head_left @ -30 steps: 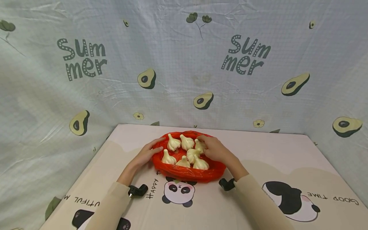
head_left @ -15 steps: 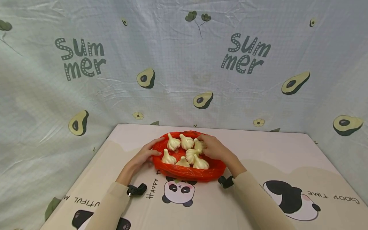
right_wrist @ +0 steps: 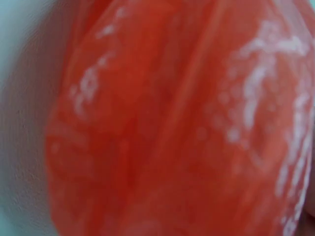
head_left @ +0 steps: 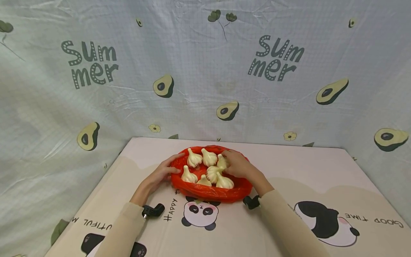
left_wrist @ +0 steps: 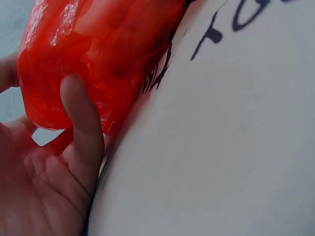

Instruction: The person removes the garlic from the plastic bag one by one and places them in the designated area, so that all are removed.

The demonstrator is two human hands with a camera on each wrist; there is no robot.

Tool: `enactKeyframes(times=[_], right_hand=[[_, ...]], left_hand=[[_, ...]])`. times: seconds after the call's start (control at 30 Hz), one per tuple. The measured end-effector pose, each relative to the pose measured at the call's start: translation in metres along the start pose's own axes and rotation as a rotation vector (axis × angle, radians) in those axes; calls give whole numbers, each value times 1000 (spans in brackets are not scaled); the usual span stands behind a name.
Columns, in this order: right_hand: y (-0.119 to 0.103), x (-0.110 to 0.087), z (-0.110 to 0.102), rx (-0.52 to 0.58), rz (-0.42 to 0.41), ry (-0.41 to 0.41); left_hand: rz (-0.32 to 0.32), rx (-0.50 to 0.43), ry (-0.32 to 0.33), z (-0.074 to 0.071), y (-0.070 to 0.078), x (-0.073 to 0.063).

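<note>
A red plastic bag (head_left: 208,194), its mouth spread wide, lies on the table with several white garlic bulbs (head_left: 194,159) inside. My left hand (head_left: 158,175) rests against the bag's left side. In the left wrist view its thumb (left_wrist: 81,113) lies fairly straight against the red plastic, and the other fingers are partly hidden behind the bag. Reaching in over the right rim, my right hand (head_left: 240,166) holds a garlic bulb (head_left: 222,162) by its right side; its fingertips are partly hidden. The right wrist view is filled by the blurred bag (right_wrist: 172,123).
The pale table (head_left: 289,160) carries printed pandas and lettering. Behind it and at both sides hangs a white cloth (head_left: 192,64) with avocado prints. Each wrist wears a black camera mount (head_left: 153,210).
My left thumb has drawn back from over the rim to the bag's outer left side. The bulb in my right hand and the one beside it have shifted slightly left.
</note>
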State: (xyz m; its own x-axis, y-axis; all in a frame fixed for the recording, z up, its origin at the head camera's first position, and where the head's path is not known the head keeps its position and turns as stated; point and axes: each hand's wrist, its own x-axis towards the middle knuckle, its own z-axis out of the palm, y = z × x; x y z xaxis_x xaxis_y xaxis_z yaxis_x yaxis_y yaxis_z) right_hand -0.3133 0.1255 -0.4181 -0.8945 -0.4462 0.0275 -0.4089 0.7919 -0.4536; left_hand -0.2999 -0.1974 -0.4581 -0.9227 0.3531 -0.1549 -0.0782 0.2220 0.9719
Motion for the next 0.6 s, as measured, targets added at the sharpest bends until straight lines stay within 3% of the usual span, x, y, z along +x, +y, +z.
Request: enactKeyframes(times=[0.23, 0.6], right_hand=[[0, -1, 0, 26, 7, -13], [-3, -5, -3, 6, -27, 7]], left_hand=[[40, -68, -30, -1, -4, 0], [41, -64, -34, -1, -5, 0]])
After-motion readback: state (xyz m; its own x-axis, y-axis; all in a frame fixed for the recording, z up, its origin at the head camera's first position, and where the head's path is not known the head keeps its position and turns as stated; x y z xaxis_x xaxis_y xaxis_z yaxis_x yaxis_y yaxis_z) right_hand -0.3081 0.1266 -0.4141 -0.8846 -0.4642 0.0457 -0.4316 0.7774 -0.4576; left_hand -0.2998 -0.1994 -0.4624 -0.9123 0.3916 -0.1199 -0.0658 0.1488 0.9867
